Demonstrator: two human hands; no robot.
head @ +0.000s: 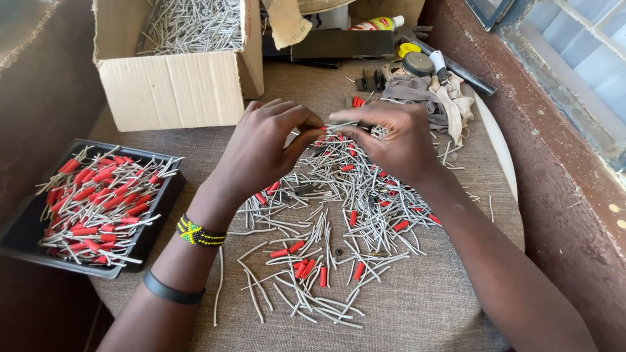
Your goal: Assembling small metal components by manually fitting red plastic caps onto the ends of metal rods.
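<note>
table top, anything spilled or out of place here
Nothing looks damaged. The grey wires and red sleeves lie in a loose, tangled heap on the table under both hands, unlike the sleeved pieces gathered in the black tray.

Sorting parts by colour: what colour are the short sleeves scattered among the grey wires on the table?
Red. The short sleeves show best in the head view, among the grey wires.

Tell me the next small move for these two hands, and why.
Probably push the red sleeve fully along the grey wire, then drop the piece into the black tray. The left hand and right hand meet over the loose pile, pinching a wire between the fingertips, and the tray already holds wires wearing red sleeves.
</note>
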